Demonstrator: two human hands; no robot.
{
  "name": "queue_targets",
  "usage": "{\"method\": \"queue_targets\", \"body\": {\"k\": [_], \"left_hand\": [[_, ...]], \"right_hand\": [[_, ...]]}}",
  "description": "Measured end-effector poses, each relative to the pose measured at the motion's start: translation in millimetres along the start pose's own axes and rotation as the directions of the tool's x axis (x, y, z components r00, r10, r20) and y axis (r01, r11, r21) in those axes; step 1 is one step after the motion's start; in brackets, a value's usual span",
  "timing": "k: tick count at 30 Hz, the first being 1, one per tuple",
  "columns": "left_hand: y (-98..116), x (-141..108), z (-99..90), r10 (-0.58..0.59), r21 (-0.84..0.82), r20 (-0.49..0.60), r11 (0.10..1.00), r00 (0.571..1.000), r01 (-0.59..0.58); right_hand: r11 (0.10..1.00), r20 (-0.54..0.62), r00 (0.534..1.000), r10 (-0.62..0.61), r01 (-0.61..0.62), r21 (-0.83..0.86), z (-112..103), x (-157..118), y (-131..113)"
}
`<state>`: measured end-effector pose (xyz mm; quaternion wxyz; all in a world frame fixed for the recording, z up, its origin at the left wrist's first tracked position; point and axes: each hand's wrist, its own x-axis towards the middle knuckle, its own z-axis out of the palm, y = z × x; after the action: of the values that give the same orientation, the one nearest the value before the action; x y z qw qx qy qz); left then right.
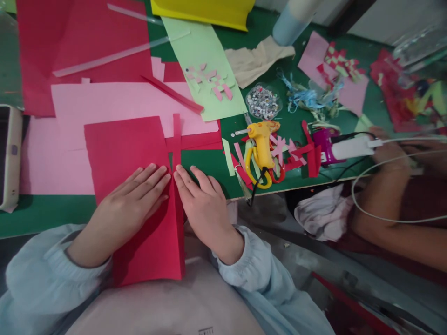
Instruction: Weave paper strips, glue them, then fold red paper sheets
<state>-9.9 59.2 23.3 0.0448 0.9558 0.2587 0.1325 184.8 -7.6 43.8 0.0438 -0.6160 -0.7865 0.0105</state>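
A red sheet of paper (pixel 129 153) lies partly on the table, its near end hanging over the edge toward my body. Along its right side runs a narrow red strip (pixel 177 135), apart from the sheet at the top; my hands hide part of where the two meet. My left hand (pixel 134 197) rests flat on the sheet, fingers stretched toward the strip. My right hand (pixel 206 200) lies flat with its fingertips on the strip's lower part. Pink paper (pixel 115 102) lies beneath the red sheet.
Right of my hands sit a yellow glue gun (pixel 261 139), yellow-handled scissors (pixel 248 160), paper scraps (pixel 279 148) and a dish of small googly eyes (pixel 263 102). A phone (pixel 10 158) stands at left. Another person's arm (pixel 380 195) and a white cable (pixel 359 200) are at right.
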Motion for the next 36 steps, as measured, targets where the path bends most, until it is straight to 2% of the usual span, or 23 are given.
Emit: {"method": "queue_targets", "body": {"k": [7,12,16,25,31,36], "left_hand": [[-1.0,0.3,0.4,0.012,0.002,-0.002,1.000,1.000,-0.012],[-10.3,5.4,-3.6,0.008,-0.039,0.043,0.999,0.999,-0.006],[-14.7,6.6,-8.1,0.048,-0.035,0.014,0.998,0.999,-0.047],[-3.6,3.3,-9.7,0.083,0.100,0.006,0.991,0.996,-0.084],[-3.5,3.7,-11.2,0.055,0.090,0.045,0.994,0.997,-0.059],[-3.0,3.6,-11.0,0.059,0.073,0.032,0.995,0.998,-0.061]], "right_hand": [[0.999,-0.026,0.999,-0.037,0.037,0.026,3.2,-1.5,7.1],[0.997,-0.007,0.999,-0.054,0.054,0.055,1.1,-2.9,10.4],[0.998,-0.020,0.998,-0.052,0.052,0.045,1.8,-4.3,7.3],[1.000,0.010,1.000,-0.024,0.024,0.009,-1.2,-5.1,1.2],[1.000,0.031,0.999,-0.007,0.006,0.013,-3.3,-5.8,-1.4],[1.000,0.038,0.999,0.004,-0.005,0.015,-3.8,-5.5,-3.5]]}}
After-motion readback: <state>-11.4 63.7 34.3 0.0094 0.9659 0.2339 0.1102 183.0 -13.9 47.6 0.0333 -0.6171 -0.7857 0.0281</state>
